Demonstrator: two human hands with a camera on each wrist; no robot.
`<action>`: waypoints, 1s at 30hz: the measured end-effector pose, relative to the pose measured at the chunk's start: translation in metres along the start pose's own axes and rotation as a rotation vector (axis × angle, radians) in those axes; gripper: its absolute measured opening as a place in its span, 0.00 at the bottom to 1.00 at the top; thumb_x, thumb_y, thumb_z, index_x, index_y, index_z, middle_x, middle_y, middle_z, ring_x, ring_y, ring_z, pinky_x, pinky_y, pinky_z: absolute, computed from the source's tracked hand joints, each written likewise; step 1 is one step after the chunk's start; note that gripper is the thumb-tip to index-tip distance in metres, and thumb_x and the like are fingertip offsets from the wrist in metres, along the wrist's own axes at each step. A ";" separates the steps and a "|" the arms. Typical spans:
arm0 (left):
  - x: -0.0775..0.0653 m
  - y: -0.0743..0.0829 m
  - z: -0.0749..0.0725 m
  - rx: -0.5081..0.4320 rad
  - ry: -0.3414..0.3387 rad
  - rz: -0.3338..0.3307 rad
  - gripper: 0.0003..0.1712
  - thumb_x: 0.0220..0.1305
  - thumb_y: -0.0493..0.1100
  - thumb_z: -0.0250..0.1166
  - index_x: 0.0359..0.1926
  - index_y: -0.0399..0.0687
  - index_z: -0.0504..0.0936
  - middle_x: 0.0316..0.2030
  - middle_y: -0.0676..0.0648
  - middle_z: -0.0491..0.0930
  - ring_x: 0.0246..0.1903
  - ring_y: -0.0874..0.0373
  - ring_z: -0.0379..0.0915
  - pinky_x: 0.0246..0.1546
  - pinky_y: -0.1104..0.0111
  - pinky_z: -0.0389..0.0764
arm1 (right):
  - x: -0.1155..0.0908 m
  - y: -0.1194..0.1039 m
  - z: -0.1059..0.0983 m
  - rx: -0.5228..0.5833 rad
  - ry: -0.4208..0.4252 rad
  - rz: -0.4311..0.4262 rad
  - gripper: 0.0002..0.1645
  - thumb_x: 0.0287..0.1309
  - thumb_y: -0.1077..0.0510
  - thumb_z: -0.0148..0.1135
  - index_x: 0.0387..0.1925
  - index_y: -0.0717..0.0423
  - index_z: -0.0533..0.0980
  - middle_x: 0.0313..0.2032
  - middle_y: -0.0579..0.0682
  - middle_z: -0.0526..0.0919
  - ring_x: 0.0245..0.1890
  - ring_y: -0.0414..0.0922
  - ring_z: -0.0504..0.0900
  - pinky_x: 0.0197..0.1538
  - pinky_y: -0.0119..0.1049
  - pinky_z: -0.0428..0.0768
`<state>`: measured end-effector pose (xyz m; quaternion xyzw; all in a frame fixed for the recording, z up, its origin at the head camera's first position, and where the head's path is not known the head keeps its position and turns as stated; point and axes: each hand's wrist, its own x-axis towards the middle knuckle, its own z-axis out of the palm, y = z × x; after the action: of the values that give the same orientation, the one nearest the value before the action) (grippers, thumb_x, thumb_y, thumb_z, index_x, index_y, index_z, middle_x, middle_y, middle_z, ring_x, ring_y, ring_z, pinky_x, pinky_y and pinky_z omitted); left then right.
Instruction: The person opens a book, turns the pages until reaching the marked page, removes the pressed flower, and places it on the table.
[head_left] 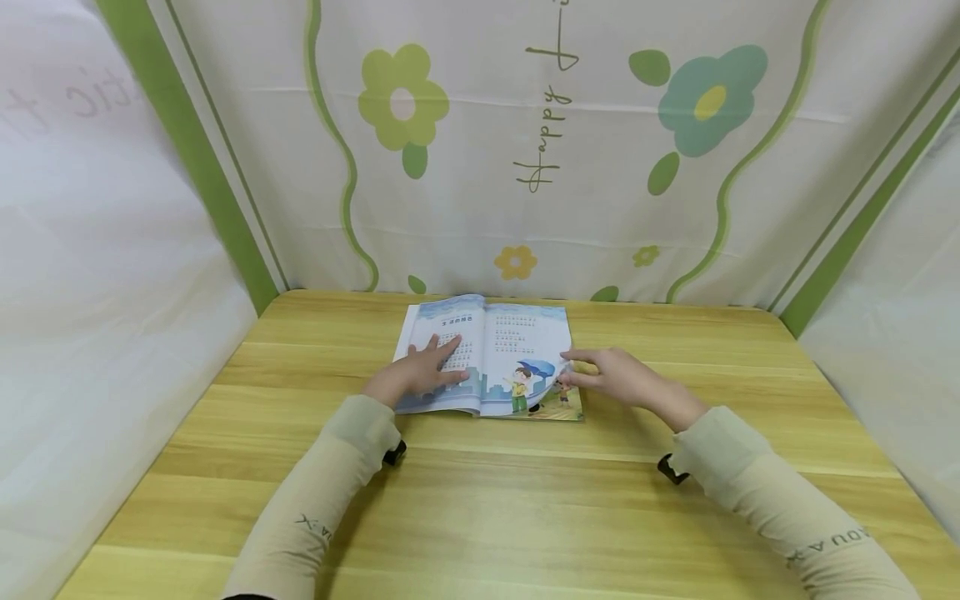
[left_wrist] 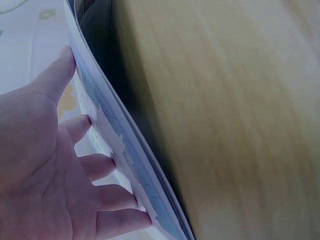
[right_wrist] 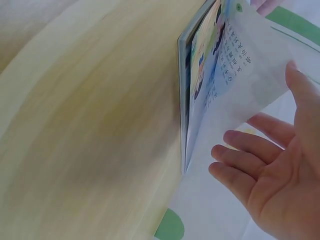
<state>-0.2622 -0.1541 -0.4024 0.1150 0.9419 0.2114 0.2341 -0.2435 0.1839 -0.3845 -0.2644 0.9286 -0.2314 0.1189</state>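
An open picture book (head_left: 525, 333) lies on the wooden table, with blue-toned pages and printed text. My left hand (head_left: 422, 372) rests on the left page with its fingers spread. In the left wrist view its fingertips press along the page (left_wrist: 102, 117) near the book's edge. At the right side, my right hand (head_left: 618, 377) pinches the outer edge of a page (right_wrist: 265, 55) between thumb and forefinger. That page curls up, and a colourful page (head_left: 564, 403) shows under its lower corner. The other fingers of the right hand stay apart from the paper.
The wooden table (head_left: 495, 517) reaches towards me below the book. Behind it hangs a white curtain (head_left: 480, 208) with flowers and lettering, and white cloth (head_left: 97, 333) drops at the left side. Both forearms wear pale sleeves (head_left: 322, 492).
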 end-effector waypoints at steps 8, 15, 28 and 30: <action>-0.002 0.000 0.001 -0.001 -0.005 0.000 0.47 0.61 0.69 0.51 0.73 0.67 0.38 0.71 0.41 0.28 0.64 0.28 0.22 0.58 0.35 0.38 | 0.007 -0.013 0.001 0.020 0.067 -0.078 0.43 0.57 0.30 0.50 0.68 0.46 0.60 0.61 0.56 0.69 0.33 0.46 0.79 0.57 0.50 0.68; -0.001 -0.001 0.000 0.003 -0.005 0.000 0.47 0.61 0.69 0.51 0.73 0.67 0.38 0.71 0.40 0.28 0.64 0.28 0.22 0.58 0.35 0.37 | 0.016 -0.026 0.004 0.027 0.089 -0.191 0.42 0.58 0.32 0.51 0.69 0.45 0.59 0.69 0.48 0.52 0.61 0.52 0.66 0.61 0.48 0.63; 0.000 0.000 0.001 0.004 0.001 0.012 0.47 0.61 0.68 0.51 0.73 0.65 0.38 0.71 0.40 0.29 0.64 0.28 0.22 0.57 0.34 0.37 | 0.023 -0.043 0.013 -0.033 -0.028 -0.314 0.43 0.59 0.35 0.53 0.71 0.42 0.52 0.72 0.45 0.41 0.68 0.46 0.50 0.64 0.45 0.58; 0.001 0.001 0.001 0.008 0.006 0.012 0.47 0.61 0.68 0.51 0.73 0.65 0.38 0.71 0.40 0.29 0.64 0.27 0.23 0.57 0.34 0.38 | 0.025 -0.044 0.015 -0.041 -0.033 -0.328 0.43 0.60 0.35 0.52 0.71 0.44 0.53 0.72 0.47 0.41 0.68 0.47 0.50 0.64 0.47 0.58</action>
<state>-0.2626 -0.1528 -0.4029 0.1209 0.9427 0.2095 0.2298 -0.2397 0.1319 -0.3777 -0.4186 0.8755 -0.2243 0.0893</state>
